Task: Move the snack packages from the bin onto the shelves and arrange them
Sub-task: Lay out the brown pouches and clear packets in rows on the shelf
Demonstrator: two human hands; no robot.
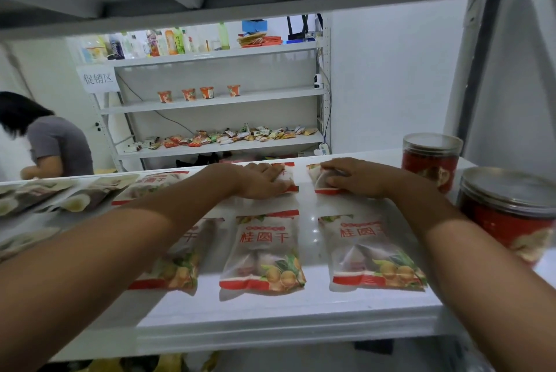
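- Our left hand (264, 180) lies flat, fingers straight, pressing a back-row packet (289, 184) on the white shelf (301, 308).
- Our right hand (352, 177) rests flat on the neighbouring packet (318, 181).
- The front-row packets (263, 251) lie flat, long axes front-to-back, print upright toward us.
- Two red jars (430, 161) stand just right of them.

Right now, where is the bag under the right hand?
In the head view, the bag lies at the back of the shelf, right of centre, under the right hand, just left of the far red jar.
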